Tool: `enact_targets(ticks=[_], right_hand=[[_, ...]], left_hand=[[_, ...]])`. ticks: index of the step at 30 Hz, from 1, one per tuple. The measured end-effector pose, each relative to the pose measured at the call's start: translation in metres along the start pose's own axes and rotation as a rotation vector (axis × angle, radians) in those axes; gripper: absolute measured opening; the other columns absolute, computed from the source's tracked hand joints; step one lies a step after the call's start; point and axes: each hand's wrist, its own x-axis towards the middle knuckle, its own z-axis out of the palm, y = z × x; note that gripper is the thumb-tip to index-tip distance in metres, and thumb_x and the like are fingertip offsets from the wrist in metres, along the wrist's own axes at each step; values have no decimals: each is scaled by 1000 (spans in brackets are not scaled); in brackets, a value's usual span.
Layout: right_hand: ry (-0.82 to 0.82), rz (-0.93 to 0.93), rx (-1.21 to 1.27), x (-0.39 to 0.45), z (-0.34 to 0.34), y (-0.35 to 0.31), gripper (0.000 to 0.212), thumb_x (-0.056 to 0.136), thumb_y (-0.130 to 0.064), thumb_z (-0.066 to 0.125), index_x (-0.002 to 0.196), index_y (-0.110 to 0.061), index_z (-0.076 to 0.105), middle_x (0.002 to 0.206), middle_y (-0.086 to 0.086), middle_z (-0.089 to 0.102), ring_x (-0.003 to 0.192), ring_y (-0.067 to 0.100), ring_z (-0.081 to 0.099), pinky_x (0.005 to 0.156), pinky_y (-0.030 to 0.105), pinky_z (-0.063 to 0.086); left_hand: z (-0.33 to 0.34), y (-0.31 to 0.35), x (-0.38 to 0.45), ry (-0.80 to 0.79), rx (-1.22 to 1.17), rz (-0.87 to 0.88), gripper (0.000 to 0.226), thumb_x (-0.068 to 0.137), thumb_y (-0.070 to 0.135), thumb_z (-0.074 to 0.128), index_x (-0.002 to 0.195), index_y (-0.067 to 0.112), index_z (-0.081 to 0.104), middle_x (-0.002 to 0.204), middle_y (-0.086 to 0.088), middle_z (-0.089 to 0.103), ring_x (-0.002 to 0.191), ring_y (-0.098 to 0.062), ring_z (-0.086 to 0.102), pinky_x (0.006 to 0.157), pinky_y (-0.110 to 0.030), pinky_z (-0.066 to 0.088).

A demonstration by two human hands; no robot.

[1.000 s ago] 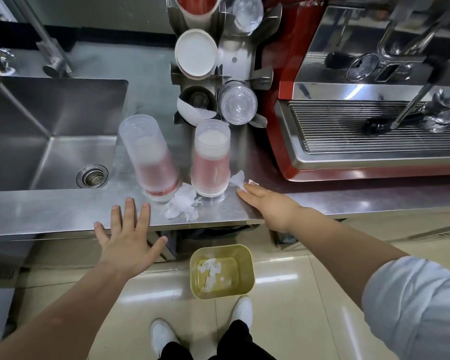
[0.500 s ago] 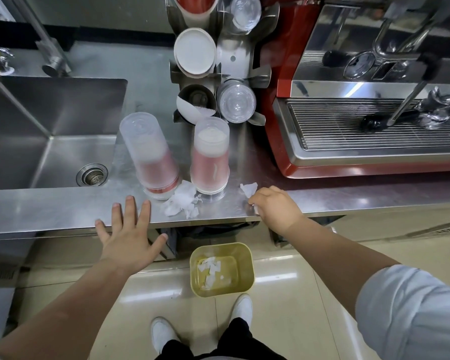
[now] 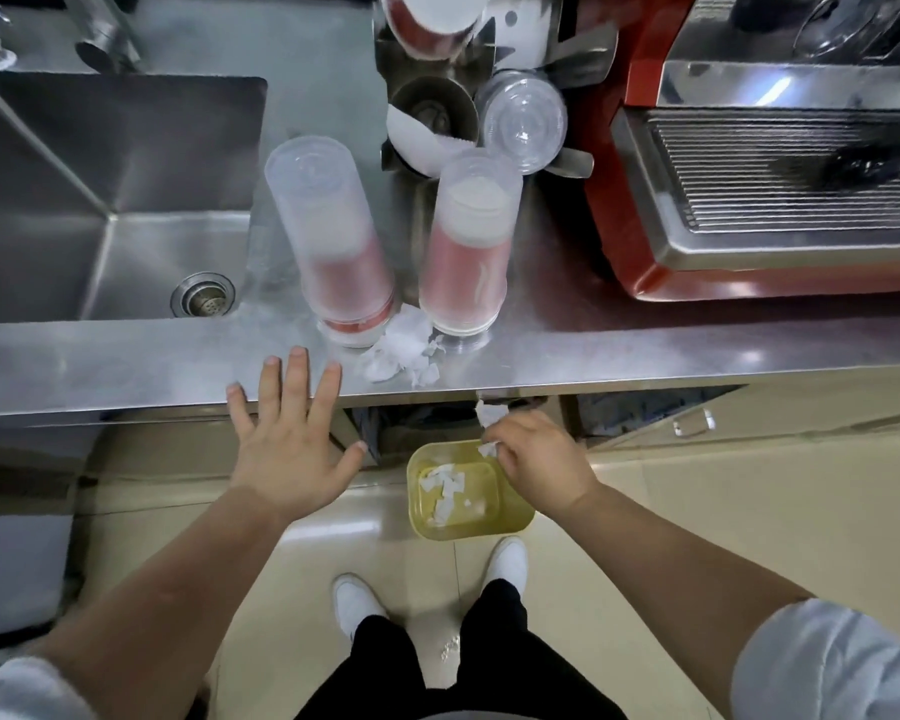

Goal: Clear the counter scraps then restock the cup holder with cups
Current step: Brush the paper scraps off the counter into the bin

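Steel counter (image 3: 126,366) edge: left hand (image 3: 287,449) flat, fingers spread; right hand (image 3: 541,459) pinches scraps (image 3: 487,413) above bin (image 3: 520,522).

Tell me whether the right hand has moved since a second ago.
Yes. The right hand has come off the counter edge, where it was pinching up scraps, and now sits below it, over the yellow bin with white scraps in its fingers.

Right hand (image 3: 544,462) is now off the counter (image 3: 126,366), sitting below its front edge and over the yellow bin (image 3: 515,522), pinching the white paper scraps (image 3: 487,413) that were lying on the counter edge a moment ago. Fingers are curling closed where earlier they were flat on the counter.
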Motion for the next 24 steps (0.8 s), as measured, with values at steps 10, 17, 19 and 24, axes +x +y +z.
enact_targets(ticks=[10,17,19,24], right_hand=[[-536,219,-51,13,121,14,37,96,-15,48,131,-22,56,137,4,51,122,22,51,101,24,38],[-656,325,-52,29,186,34,45,98,-13,40,138,-30,48,139,-1,46,119,22,54,101,28,41],[-697,319,-84,34,201,40,46,97,-14,43,140,-29,44,141,2,45,119,24,54,103,31,41],[-755,306,-153,37,222,40,55,92,-7,45,142,-27,42,142,5,42,124,25,49,97,35,45]], left_hand=[[20,-6,5,168,-22,21,86,79,65,37,152,22,21,162,-18,14,146,-41,12,109,-71,6],[36,-8,9,371,9,49,84,78,59,47,150,20,28,158,-18,20,144,-38,17,112,-61,-7],[41,-9,12,424,25,59,83,77,58,49,149,19,30,157,-19,22,143,-39,18,112,-61,-7],[45,-9,13,444,44,56,83,78,58,50,148,21,28,156,-17,22,143,-38,18,112,-63,-5]])
